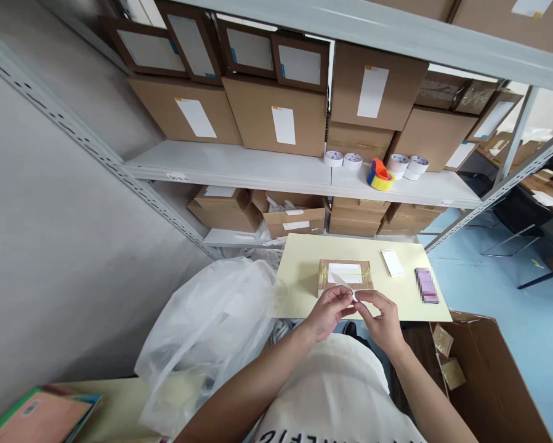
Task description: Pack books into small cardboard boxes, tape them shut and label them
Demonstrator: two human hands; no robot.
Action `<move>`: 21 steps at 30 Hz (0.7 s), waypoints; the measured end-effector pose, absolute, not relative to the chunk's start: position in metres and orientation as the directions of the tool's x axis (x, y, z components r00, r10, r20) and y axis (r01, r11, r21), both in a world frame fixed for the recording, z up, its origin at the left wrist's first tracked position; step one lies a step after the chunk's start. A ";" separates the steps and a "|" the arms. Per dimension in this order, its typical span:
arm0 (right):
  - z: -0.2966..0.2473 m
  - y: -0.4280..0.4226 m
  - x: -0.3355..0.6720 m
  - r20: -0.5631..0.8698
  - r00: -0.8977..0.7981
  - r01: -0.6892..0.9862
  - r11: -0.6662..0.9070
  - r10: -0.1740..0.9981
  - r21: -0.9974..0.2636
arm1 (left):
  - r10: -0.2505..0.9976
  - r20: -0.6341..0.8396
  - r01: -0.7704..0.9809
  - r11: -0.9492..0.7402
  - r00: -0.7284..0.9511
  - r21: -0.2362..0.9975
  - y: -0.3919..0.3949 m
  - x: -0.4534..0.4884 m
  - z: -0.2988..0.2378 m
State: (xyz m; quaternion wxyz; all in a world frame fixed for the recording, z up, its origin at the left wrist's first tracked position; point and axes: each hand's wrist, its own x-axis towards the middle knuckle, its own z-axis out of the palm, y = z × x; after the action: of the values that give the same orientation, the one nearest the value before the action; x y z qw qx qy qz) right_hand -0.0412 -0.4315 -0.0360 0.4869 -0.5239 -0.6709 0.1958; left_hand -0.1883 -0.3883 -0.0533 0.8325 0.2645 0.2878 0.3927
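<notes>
Both my hands meet above the near edge of a small pale yellow table (299,289). My left hand (328,311) and my right hand (382,317) each pinch a small white slip of paper (353,295) between the fingertips. Just beyond the fingers lies a flat brown parcel (323,272) with a white label (345,273) on top and clear tape across it. A loose white label (391,262) and a blurred purple object (427,285) lie to the right on the table.
A big clear plastic bag (212,332) bulges to the left of the table. An open cardboard box (484,375) stands at the right. Grey shelving (239,165) behind holds cardboard boxes, several tape rolls (343,159) and a coloured tape dispenser (380,176).
</notes>
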 end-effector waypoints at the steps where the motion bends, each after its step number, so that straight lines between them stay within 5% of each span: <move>1: -0.036 -0.431 -0.041 0.451 0.015 0.502 0.383 0.892 -0.775 | 0.799 -0.280 -0.501 0.564 0.532 0.656 -0.388 -0.189 -0.053; 13: -0.048 -0.434 -0.038 0.468 -0.007 0.434 0.424 0.884 -0.795 | 0.751 -0.359 -0.524 0.650 0.554 0.551 -0.394 -0.188 -0.050; 21: -0.045 -0.435 -0.039 0.466 -0.055 0.503 0.428 0.883 -0.751 | 0.808 -0.308 -0.447 0.547 0.502 0.708 -0.397 -0.191 -0.048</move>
State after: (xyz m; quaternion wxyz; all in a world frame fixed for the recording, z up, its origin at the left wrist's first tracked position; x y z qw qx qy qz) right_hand -0.0389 -0.4354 -0.0451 0.4756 -0.4962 -0.6983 0.1999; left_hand -0.1906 -0.3971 -0.0483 0.8192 0.2826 0.3199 0.3829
